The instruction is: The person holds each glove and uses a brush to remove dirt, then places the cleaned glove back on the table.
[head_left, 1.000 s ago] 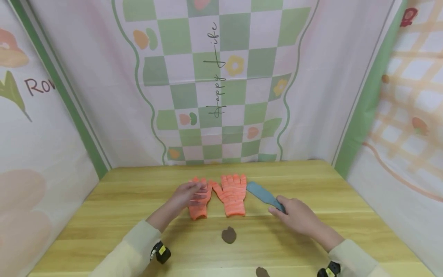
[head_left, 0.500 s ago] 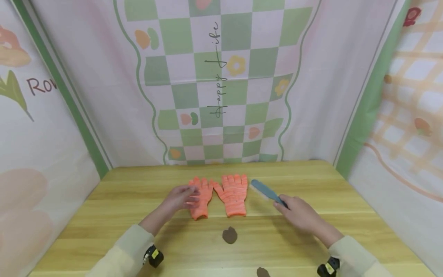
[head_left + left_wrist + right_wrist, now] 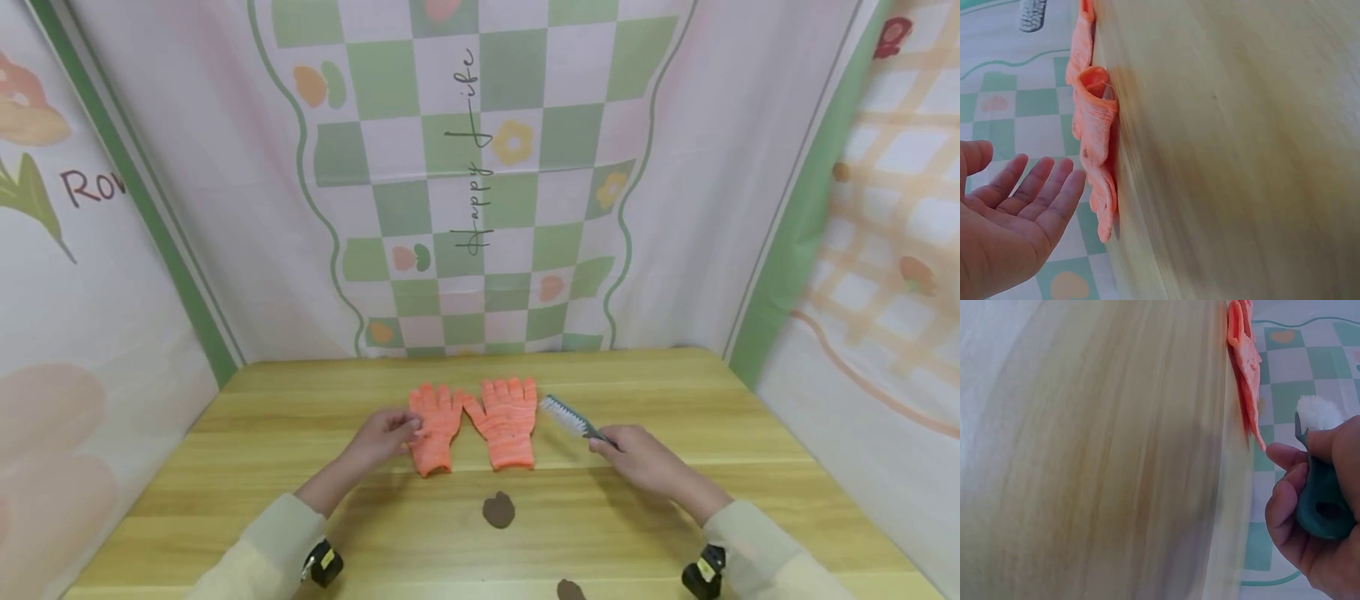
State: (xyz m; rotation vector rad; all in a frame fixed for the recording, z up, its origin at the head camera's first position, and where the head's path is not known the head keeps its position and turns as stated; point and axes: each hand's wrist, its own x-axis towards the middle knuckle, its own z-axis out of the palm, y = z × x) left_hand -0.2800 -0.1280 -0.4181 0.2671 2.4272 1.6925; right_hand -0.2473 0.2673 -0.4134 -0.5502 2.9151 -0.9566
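My right hand [image 3: 641, 457] grips a brush [image 3: 567, 417] by its dark teal handle [image 3: 1324, 519]. In the head view its white bristles [image 3: 1318, 412] are turned up and to the left, held above the table. My left hand [image 3: 386, 437] hovers at the left orange knit glove [image 3: 435, 446], overlapping its edge in the head view. Seen from the left wrist, its fingers [image 3: 1054, 206] are loosely bent, palm up, and hold nothing. The right orange glove [image 3: 512, 425] lies flat beside the first, thumbs meeting. The brush head points toward its fingers from the right.
Two flat brown pieces lie on the wooden table [image 3: 262, 417]: a roundish one [image 3: 498, 510] in front of the gloves and another [image 3: 570, 590] at the bottom edge of the view. A checkered cloth backdrop [image 3: 510, 192] hangs behind the table.
My right hand has rolled the brush, so its bristles now show instead of its smooth teal back. My left hand has drawn back left, uncovering more of the left glove.
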